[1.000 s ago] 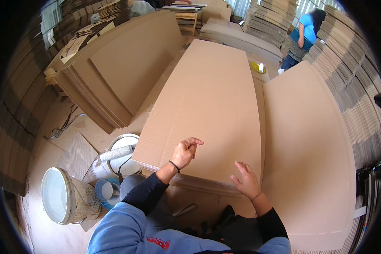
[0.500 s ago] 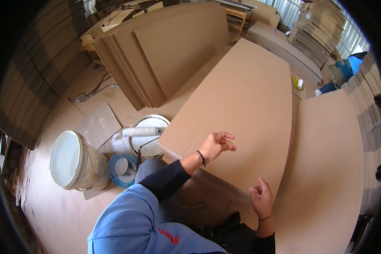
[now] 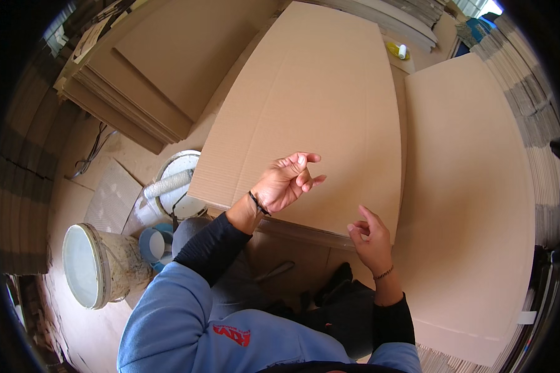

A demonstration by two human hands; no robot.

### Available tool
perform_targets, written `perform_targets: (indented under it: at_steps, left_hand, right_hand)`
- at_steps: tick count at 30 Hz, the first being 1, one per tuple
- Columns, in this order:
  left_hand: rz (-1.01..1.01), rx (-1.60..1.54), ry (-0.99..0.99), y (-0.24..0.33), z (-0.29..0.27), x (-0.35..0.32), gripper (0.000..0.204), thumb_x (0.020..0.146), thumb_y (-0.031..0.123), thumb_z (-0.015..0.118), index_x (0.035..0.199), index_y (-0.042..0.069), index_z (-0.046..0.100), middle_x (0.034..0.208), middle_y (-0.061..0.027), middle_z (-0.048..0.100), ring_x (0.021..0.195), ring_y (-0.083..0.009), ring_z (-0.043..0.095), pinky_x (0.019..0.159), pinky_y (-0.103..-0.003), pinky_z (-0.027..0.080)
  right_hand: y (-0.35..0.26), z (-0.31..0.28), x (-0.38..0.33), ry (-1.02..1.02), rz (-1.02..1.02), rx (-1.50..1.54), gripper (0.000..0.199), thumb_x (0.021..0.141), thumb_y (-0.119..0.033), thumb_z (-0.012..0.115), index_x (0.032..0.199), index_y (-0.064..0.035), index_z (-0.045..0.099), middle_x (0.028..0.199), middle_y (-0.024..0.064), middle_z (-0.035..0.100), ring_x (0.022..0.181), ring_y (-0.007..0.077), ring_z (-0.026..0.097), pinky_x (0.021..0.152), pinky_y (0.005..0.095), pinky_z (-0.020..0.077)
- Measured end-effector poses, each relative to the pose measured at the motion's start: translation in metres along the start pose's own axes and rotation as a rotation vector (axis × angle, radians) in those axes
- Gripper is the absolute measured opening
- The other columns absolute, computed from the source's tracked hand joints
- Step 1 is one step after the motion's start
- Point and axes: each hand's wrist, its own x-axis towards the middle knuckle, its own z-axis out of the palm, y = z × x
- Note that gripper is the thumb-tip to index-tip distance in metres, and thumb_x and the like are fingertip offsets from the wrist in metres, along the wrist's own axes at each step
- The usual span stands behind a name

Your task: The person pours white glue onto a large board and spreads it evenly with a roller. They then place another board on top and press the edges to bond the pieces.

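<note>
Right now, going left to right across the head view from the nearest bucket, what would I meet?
Pale bucket, blue container, left hand, right hand, large cardboard sheet at the far right.

Left hand (image 3: 283, 182) over cardboard sheet (image 3: 320, 93), frame centre, fingers loosely bent. Right hand (image 3: 373, 244) at sheet's lower-right corner. Bucket (image 3: 109, 266) lower left.

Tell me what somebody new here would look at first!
Probably the big brown cardboard stack, because it stretches away right in front of the person. Next might be the messy, white-streaked bucket at the lower left, and the fuzzy white roller lying across a round white container between bucket and stack. A small bright yellow thing also pops out, just past the stack's far right corner.
</note>
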Motion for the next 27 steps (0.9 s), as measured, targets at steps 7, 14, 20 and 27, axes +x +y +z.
perform_targets:
  at_steps: [7,14,20,27]
  left_hand:
    - [-0.062,-0.202,-0.238,-0.0084,0.004,0.0012,0.04,0.089,0.026,0.064,0.121,0.004,0.053,0.076,-0.0005,0.057,0.078,-0.0166,0.06,0.108,-0.047,0.033]
    - [-0.033,-0.166,-0.309,-0.0066,0.0003,-0.0019,0.04,0.086,0.013,0.066,0.124,0.007,0.054,0.083,-0.0013,0.062,0.083,-0.0181,0.062,0.108,-0.046,0.032]
    - [-0.052,-0.184,-0.163,-0.0029,0.0069,-0.003,0.033,0.09,0.003,0.056,0.122,0.008,0.054,0.078,-0.0037,0.059,0.082,-0.0188,0.061,0.104,-0.046,0.037]
    - [-0.069,-0.268,-0.102,-0.0076,-0.0025,-0.0008,0.023,0.094,0.004,0.046,0.114,0.009,0.056,0.064,0.0021,0.042,0.062,-0.0128,0.048,0.098,-0.045,0.045]
  right_hand:
    - [0.0008,0.0034,-0.0001,-0.018,0.018,0.0,0.046,0.083,-0.009,0.067,0.125,0.0041,0.052,0.115,0.0154,0.059,0.09,0.0182,0.065,0.076,0.0274,0.0547]
    - [0.0064,0.0037,-0.0011,0.014,-0.027,0.005,0.048,0.081,-0.015,0.069,0.124,0.0017,0.053,0.11,0.0162,0.061,0.083,0.0218,0.065,0.072,0.0309,0.0523]
    - [0.002,-0.0002,0.0006,-0.026,-0.038,-0.031,0.048,0.083,-0.01,0.067,0.126,0.0032,0.051,0.114,0.0156,0.059,0.089,0.019,0.065,0.077,0.0289,0.054]
    - [0.0039,-0.0002,0.0021,-0.025,-0.049,-0.037,0.048,0.083,-0.012,0.067,0.126,0.003,0.051,0.114,0.0154,0.059,0.087,0.0189,0.065,0.076,0.0289,0.0537]
